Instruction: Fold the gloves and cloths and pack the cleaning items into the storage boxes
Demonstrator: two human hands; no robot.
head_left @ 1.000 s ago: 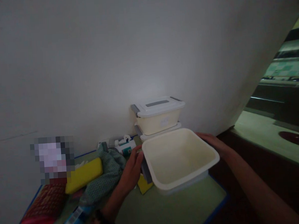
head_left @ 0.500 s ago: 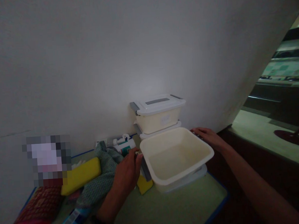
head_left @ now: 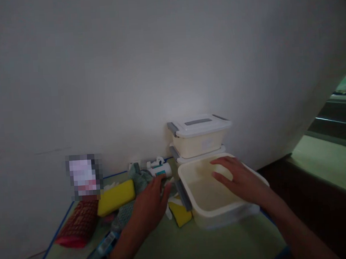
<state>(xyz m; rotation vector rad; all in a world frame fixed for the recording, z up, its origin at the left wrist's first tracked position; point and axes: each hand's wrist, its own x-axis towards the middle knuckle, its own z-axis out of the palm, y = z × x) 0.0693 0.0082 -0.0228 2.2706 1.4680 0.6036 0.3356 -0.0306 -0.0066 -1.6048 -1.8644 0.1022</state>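
Note:
An open cream plastic tub (head_left: pixel 207 217) with a grey side clip stands on the pale green mat. My right hand (head_left: pixel 237 180) hovers over the tub's inside, fingers spread and empty. My left hand (head_left: pixel 150 205) is just left of the tub, fingers loosely apart, over a teal cloth (head_left: pixel 141 182) and near a white tube (head_left: pixel 160 170). A small yellow sponge (head_left: pixel 181 215) lies by the tub's left wall.
Two lidded white boxes (head_left: pixel 199 137) are stacked against the wall behind the tub. A large yellow sponge (head_left: pixel 115 197), a red patterned pouch (head_left: pixel 77 225) and a blue-labelled bottle (head_left: pixel 102 249) lie at the left. The mat's blue edge (head_left: pixel 55 240) runs front left; a dark floor drops off at right.
Both hands have let go of the tub's rims. The right hand moved over the tub's inside and the left drew back over the cloth. The view shifted, so everything sits further right.

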